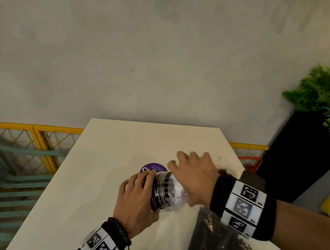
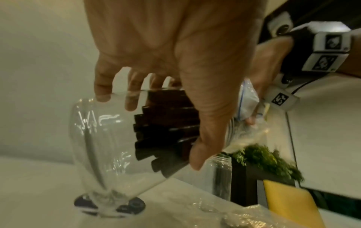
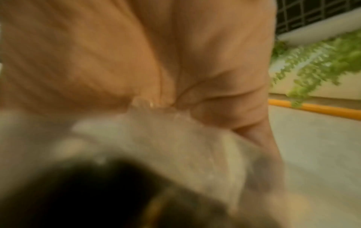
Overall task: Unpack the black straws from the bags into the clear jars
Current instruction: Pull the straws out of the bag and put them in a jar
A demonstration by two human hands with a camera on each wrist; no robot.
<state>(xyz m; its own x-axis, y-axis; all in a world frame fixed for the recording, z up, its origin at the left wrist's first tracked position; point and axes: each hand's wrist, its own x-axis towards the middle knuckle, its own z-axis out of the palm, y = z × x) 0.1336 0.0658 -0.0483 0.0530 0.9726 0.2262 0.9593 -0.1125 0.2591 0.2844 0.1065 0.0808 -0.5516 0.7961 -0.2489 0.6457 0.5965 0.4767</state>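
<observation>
My left hand (image 1: 134, 197) grips a clear jar (image 1: 162, 191) tilted on its side over the white table (image 1: 102, 159), thumb (image 2: 203, 138) and fingers wrapped round its body. Black straws (image 2: 166, 131) fill the jar's mouth end; the base end (image 2: 93, 146) is see-through. My right hand (image 1: 193, 176) is at the jar's mouth and holds a clear zip bag (image 2: 248, 100) against it. The right wrist view is blurred, showing the palm (image 3: 136, 54) pressed on crumpled clear plastic (image 3: 166, 146). A full bag of black straws (image 1: 220, 243) lies at the near right.
A second clear jar (image 2: 222, 174) stands upright behind my right hand. A round purple sticker (image 1: 152, 168) lies on the table under the jar. Right of the table are a black planter (image 1: 306, 155) with a green plant (image 1: 320, 93). A yellow railing (image 1: 31, 128) runs behind.
</observation>
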